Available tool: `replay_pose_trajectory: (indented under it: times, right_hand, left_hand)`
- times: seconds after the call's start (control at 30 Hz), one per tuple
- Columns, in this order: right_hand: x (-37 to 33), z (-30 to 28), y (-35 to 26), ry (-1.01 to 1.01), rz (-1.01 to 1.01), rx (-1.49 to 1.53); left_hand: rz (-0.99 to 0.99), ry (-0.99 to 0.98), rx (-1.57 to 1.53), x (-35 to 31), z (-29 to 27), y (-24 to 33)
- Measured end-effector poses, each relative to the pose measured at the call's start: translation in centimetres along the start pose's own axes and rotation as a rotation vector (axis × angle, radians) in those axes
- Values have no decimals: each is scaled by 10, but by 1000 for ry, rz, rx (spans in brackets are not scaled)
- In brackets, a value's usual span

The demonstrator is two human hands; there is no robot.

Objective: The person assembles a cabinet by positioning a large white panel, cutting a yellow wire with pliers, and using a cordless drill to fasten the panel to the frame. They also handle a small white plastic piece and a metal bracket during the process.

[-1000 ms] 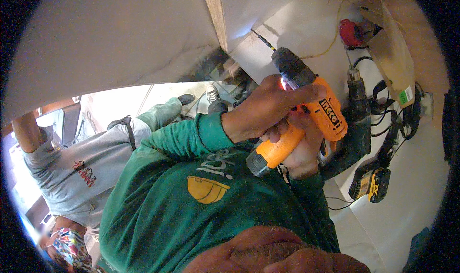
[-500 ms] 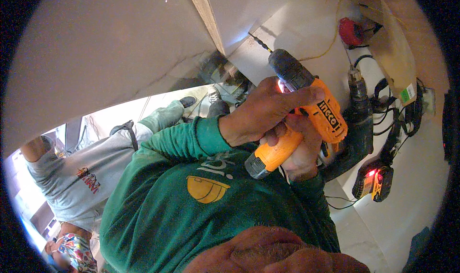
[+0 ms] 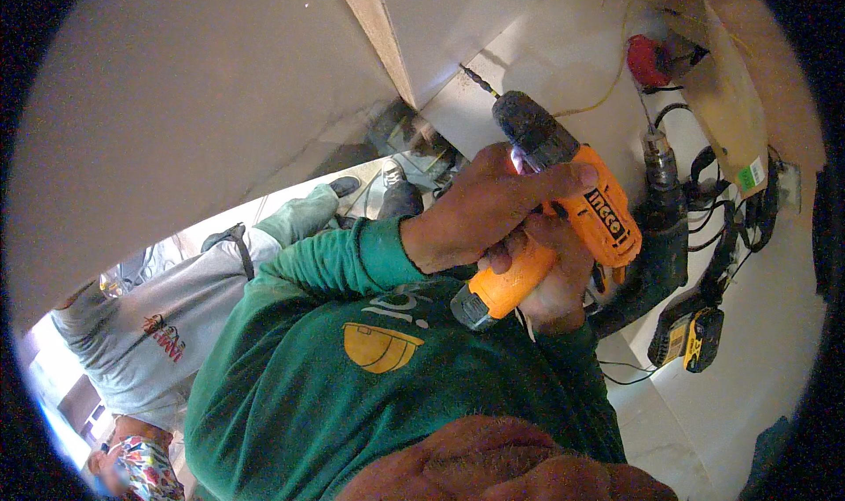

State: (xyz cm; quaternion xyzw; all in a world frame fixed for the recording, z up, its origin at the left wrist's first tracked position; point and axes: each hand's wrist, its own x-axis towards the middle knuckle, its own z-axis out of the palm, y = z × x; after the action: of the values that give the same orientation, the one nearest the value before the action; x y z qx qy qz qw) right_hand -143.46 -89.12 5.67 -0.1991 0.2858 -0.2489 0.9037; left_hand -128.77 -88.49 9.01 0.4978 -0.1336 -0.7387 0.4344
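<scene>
An orange and black cordless drill point(image 3: 607, 215) is held across my chest, its long dark bit point(image 3: 480, 80) pointing up and left. The bit's tip is at the seam beside the white panel point(image 3: 458, 26); whether it is in the surface, I cannot tell. My left hand point(image 3: 475, 197) wraps the drill's front and handle from the left, its thumb along the body. Behind the handle, my right hand point(image 3: 559, 268) is closed around it, partly hidden by the drill.
A dark drill with a silver chuck point(image 3: 658, 160) stands on the right among black cables. Below it is a yellow and black battery point(image 3: 701, 341). A red object point(image 3: 647, 61) lies farther up. On the left, a co-worker in a grey shirt point(image 3: 176, 325) is beyond the large panel point(image 3: 202, 87).
The drill and both hands have hardly moved. The bright glow by the bit has dimmed, and the red light at the battery has gone dark. The co-worker's arm has dropped a little.
</scene>
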Motion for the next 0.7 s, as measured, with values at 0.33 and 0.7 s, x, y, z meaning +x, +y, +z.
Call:
replay_pose_trajectory:
  times: [0.33, 0.7]
  right_hand:
    - [0, -14, 3, 22, -34, -106]
    - [-5, -2, 8, 31, -79, 2]
  left_hand:
    - [2, -19, 41, -2, -2, -1]
    - [75, 48, 8, 2, 1, -14]
